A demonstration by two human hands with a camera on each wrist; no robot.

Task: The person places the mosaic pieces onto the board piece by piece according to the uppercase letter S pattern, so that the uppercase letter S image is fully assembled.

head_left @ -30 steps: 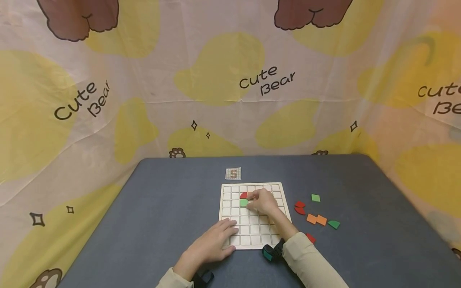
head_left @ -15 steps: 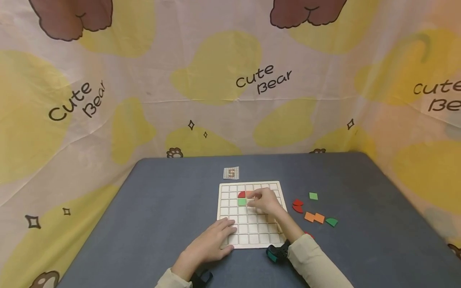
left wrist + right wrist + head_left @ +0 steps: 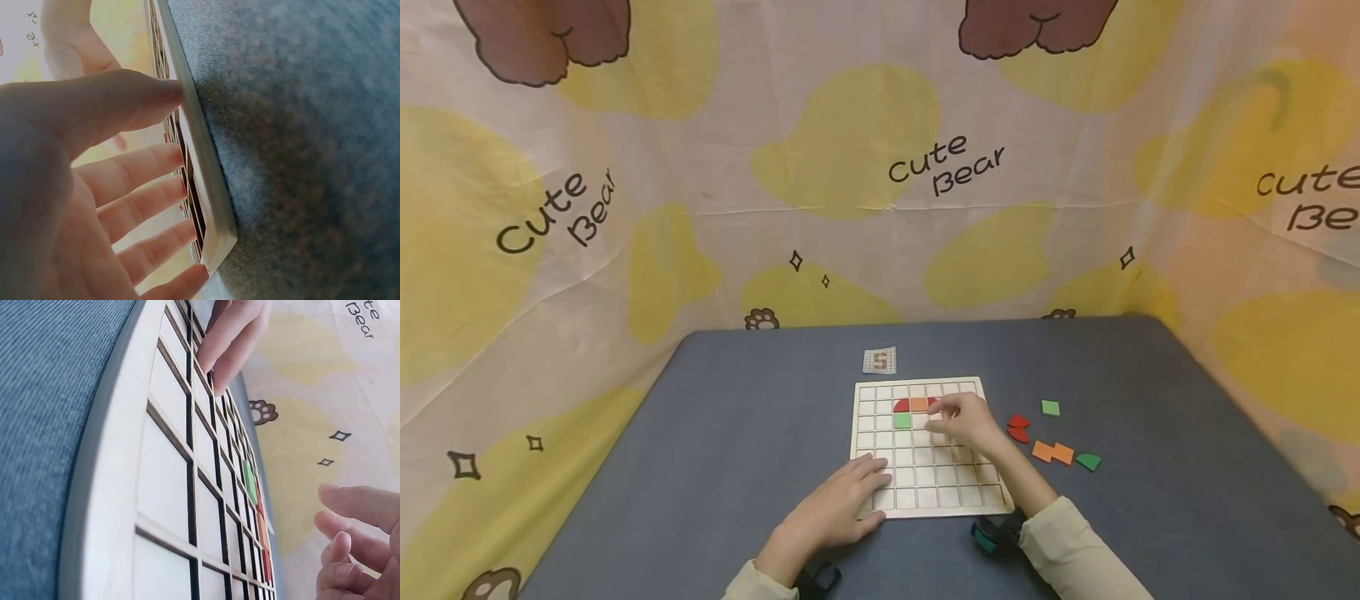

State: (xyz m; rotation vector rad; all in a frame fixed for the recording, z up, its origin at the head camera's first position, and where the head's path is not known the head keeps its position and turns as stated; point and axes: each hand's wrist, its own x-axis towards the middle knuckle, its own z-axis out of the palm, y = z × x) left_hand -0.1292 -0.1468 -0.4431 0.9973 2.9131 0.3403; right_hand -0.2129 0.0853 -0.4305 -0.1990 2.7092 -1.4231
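Note:
A white gridded board [image 3: 916,479] lies on the table. In its upper rows sit a red rounded tile [image 3: 901,406], an orange square tile [image 3: 918,404] and, under the red one, a green square tile [image 3: 902,421]. Another red tile [image 3: 267,565] lies beyond the orange one, partly covered by fingers in the head view. My right hand [image 3: 966,419] hovers close over that tile, thumb and index finger apart; nothing shows between them in the right wrist view. My left hand [image 3: 842,502] rests on the board's lower left edge, fingers extended.
Right of the board lie two red tiles [image 3: 1018,434], two orange squares [image 3: 1063,453], a dark green rounded tile [image 3: 1088,462] and a light green square [image 3: 1050,407]. A small pattern card [image 3: 880,361] lies behind the board. A printed curtain [image 3: 842,150] hangs beyond the table.
My right hand has shifted right along the row, uncovering the orange tile and part of the red tile beside it. The left hand has stayed on the board. The head view has shifted slightly.

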